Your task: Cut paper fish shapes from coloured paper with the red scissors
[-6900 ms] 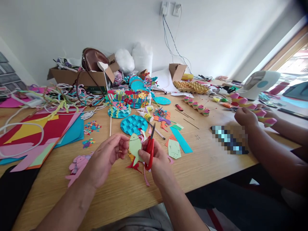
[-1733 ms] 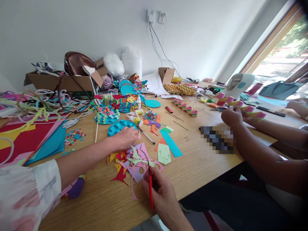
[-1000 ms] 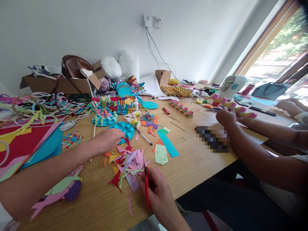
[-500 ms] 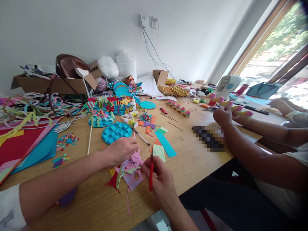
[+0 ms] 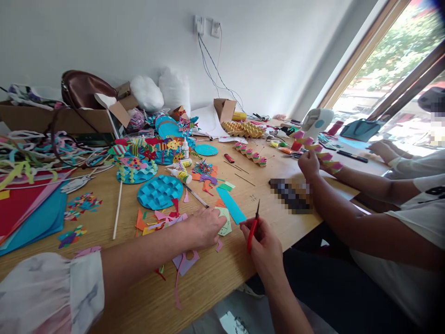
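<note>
- Here's the pale green paper point(image 5: 225, 224) on my feed, drawn lines showing, on the bench point(image 5: 212, 283), just left of the right hand point(image 5: 266, 246).
- And the left hand point(image 5: 206, 227) is right over its left side, fingers curled; I can't tell whether they pinch it!
- Right hand: wrapped around the red scissors point(image 5: 253, 235), blades aimed at the far side.
- A blue strip point(image 5: 230, 205) slants beyond, its near end right by that hand.
- To the left I get paper scraps point(image 5: 187, 264), partly under the forearm, and farther off a blue woven disc point(image 5: 160, 192).
- Far right, a co-worker's hand point(image 5: 308, 164) holds a pink-and-yellow bumpy strip point(image 5: 326, 157).
</note>
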A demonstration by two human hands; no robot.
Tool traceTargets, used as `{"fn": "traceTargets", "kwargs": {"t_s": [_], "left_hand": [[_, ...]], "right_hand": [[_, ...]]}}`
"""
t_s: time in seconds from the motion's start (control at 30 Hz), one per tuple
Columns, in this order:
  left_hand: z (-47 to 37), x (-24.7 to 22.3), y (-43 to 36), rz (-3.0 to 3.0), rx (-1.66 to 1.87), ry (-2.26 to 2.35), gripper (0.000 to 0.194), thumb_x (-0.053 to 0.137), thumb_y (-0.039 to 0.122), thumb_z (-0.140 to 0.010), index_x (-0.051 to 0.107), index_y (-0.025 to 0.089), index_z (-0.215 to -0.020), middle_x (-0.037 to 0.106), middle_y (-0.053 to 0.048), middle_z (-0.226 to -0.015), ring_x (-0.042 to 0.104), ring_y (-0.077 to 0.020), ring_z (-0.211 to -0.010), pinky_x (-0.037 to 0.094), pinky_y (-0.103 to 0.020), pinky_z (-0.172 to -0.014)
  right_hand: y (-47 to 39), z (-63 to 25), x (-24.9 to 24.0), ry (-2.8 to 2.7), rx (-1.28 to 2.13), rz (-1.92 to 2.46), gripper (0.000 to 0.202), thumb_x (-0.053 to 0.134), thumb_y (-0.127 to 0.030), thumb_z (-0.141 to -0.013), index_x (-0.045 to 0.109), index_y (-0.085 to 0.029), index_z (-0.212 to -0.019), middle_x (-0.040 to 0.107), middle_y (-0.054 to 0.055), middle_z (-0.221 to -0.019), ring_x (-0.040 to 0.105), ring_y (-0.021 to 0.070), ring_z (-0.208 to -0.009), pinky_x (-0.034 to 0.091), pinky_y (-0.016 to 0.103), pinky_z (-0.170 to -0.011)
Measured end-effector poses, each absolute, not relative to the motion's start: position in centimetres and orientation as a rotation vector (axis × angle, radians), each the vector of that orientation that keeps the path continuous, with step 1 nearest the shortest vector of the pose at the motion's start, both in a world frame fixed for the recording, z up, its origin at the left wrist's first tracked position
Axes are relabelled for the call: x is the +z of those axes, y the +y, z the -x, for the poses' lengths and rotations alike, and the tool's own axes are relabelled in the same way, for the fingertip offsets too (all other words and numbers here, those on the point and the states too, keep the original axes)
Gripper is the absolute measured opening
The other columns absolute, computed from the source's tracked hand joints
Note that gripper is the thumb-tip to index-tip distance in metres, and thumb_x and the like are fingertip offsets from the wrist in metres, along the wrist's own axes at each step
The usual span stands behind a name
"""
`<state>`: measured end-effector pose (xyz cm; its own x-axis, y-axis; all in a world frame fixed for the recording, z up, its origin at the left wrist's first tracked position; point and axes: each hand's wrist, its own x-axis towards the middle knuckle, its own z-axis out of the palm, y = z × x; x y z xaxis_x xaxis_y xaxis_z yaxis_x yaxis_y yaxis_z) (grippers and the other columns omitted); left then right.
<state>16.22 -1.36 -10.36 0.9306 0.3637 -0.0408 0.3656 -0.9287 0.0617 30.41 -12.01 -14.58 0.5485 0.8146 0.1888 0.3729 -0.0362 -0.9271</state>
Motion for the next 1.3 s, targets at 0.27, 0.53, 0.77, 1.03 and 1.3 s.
{"fn": "traceTargets", "kwargs": {"t_s": [0.27, 0.53, 0.77, 1.03, 1.3], "left_hand": [[-16.7, -10.9, -1.0, -2.967, -0.017, 0.591, 0.012, 0.057, 0.012, -0.078, 0.06, 0.016, -0.089, 0.066, -0.013, -0.088, 0.064, -0.0293, -0.087, 0.051, -0.039, -0.072], [-16.1, -9.6, 0.8, -2.667, 0.343, 0.807, 0.018, 0.043, 0.007, -0.078, 0.058, 0.018, -0.076, 0.065, -0.007, -0.08, 0.062, -0.0234, -0.079, 0.047, -0.033, -0.068], [-14.8, -6.7, 1.6, -2.121, 0.619, 0.934, 0.019, 0.039, 0.013, -0.076, 0.057, 0.017, -0.076, 0.061, -0.001, -0.07, 0.061, -0.0161, -0.071, 0.049, -0.027, -0.064], [-11.1, -5.2, -1.9, -1.464, 0.577, 0.867, 0.019, 0.045, 0.018, -0.074, 0.062, 0.016, -0.084, 0.066, -0.002, -0.069, 0.06, -0.0107, -0.056, 0.048, -0.021, -0.051], [-8.0, -4.6, -3.4, -1.37, 0.595, 0.973, 0.009, 0.054, 0.018, -0.071, 0.06, 0.015, -0.076, 0.061, 0.002, -0.062, 0.058, -0.009, -0.051, 0.044, -0.019, -0.048]], "right_hand": [[-11.8, -30.1, -14.7, -1.094, 0.446, 1.692, 0.013, 0.057, -0.033, -0.082, 0.058, -0.02, -0.081, 0.057, -0.001, -0.064, 0.055, 0.0188, -0.064, 0.039, 0.028, -0.057], [-12.0, -30.0, -14.7, -1.098, 0.436, 1.68, 0.015, 0.057, -0.035, -0.083, 0.056, -0.019, -0.083, 0.062, 0.002, -0.074, 0.057, 0.0193, -0.069, 0.04, 0.029, -0.06], [-12.2, -29.3, -14.2, -0.949, 0.531, 1.5, 0.018, 0.064, -0.035, -0.078, 0.058, -0.019, -0.084, 0.067, 0.005, -0.079, 0.061, 0.0211, -0.073, 0.044, 0.031, -0.062], [-11.6, -25.6, -10.5, -0.925, 0.85, 1.265, 0.027, 0.07, -0.042, -0.07, 0.06, -0.019, -0.078, 0.066, 0.005, -0.075, 0.058, 0.0185, -0.067, 0.044, 0.028, -0.055], [-9.5, -22.1, -9.7, -0.907, 1.08, 1.098, 0.027, 0.073, -0.028, -0.061, 0.051, -0.02, -0.075, 0.048, -0.007, -0.059, 0.044, 0.0095, -0.051, 0.036, 0.021, -0.047]]}}
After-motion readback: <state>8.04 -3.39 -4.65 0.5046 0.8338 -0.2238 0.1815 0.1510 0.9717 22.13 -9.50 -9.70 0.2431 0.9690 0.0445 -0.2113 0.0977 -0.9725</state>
